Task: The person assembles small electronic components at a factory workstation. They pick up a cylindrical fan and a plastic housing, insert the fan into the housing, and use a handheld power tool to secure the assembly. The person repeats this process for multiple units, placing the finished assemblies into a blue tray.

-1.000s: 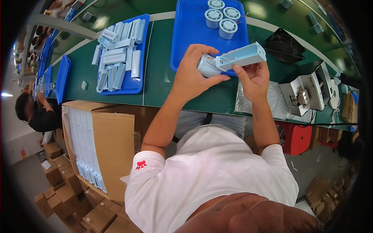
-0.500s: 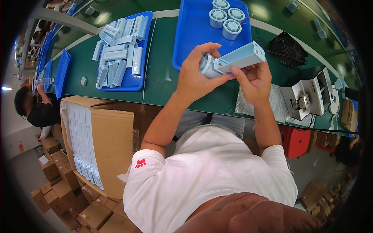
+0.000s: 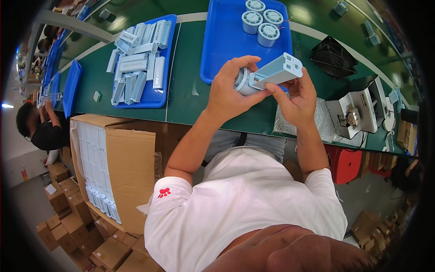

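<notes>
The left hand (image 3: 226, 93) is closed around a round light-blue housing (image 3: 245, 87), and the right hand (image 3: 297, 99) holds a long light-blue handle (image 3: 277, 72) which meets it. Both hands are close together, above the green table (image 3: 186, 68), at the near end of a blue tray (image 3: 222, 45). Four similar round parts (image 3: 267, 32) stand in this tray, farther away; a black fan (image 3: 333, 56) is at right.

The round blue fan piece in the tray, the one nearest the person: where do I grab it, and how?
I'd pinch the upright round side of that fan piece, coming from the near side. It stands slotted face up, its three neighbours crowd its far side, and bare blue tray lies in front. Steer clear of the thin wire on its right.
</notes>
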The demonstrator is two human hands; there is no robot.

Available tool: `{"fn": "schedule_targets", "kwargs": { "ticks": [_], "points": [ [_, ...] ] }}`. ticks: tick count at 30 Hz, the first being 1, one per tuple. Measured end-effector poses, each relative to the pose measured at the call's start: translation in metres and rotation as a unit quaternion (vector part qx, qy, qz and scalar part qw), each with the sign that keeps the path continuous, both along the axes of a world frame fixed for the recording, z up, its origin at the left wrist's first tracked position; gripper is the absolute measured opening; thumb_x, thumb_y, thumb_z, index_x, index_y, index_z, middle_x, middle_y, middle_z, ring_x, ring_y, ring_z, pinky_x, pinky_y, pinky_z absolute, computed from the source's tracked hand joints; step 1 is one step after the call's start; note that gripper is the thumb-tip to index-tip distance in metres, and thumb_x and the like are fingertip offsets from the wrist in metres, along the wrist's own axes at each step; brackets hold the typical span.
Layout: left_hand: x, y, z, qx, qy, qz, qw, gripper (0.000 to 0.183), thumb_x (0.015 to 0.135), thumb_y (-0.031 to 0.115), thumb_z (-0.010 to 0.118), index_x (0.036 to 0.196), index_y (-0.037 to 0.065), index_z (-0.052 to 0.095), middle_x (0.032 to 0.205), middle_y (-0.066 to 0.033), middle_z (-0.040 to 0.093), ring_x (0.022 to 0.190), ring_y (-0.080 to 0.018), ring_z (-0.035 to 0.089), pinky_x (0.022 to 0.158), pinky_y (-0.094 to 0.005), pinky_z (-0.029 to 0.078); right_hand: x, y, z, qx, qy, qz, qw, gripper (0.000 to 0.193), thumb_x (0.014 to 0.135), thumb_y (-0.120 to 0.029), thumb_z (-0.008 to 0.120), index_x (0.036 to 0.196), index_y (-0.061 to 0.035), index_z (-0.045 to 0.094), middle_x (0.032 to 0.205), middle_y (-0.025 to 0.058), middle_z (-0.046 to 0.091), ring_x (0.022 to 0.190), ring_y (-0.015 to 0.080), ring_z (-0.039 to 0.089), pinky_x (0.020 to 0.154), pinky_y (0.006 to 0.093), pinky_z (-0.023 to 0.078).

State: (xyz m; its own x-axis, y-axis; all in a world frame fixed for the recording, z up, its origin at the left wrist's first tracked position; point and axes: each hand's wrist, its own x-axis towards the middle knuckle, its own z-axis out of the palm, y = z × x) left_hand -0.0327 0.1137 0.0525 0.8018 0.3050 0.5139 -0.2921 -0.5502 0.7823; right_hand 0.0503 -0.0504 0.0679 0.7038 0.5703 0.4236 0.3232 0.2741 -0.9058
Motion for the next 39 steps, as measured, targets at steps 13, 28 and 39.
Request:
{"fn": "schedule_targets", "kwargs": {
  "ticks": [13,28,39],
  "points": [
    [0.001,-0.014,-0.004,-0.003,-0.042,-0.003,0.999,0.065,0.07,0.011,0.089,0.128,0.007,0.06,0.099,-0.0067,0.066,0.091,-0.0143,0.065,0.078,-0.0282,0.053,-0.009,-0.012,-0.003,0.012,0.014,-0.018,1.0,0.045,0.088,0.0,0.078,0.125,0.006,0.053,0.115,0.0145,0.069,0.109,0.0207,0.069,0.097,0.0344,0.056],
    [0.014,-0.046,-0.018,0.039,-0.108,-0.123,0.986,0.051,0.074,0.007,0.086,0.117,0.006,0.059,0.132,-0.0217,0.053,0.117,-0.0359,0.057,0.096,-0.0432,0.049,0.007,-0.063,-0.016,0.007,0.033,0.013,0.999,0.044,0.086,0.007,0.072,0.127,0.0002,0.056,0.121,0.0146,0.069,0.113,0.0187,0.065,0.1,0.0348,0.051],
    [0.035,-0.077,-0.036,-0.018,-0.041,-0.184,0.982,0.026,0.081,0.007,0.081,0.099,0.005,0.063,0.125,-0.0147,0.061,0.114,-0.0316,0.059,0.096,-0.0404,0.049,0.01,-0.095,-0.054,0.046,0.109,-0.022,0.993,0.041,0.088,0.008,0.07,0.125,-0.0017,0.054,0.125,0.0162,0.067,0.115,0.0212,0.064,0.101,0.0366,0.05]
  ]
}}
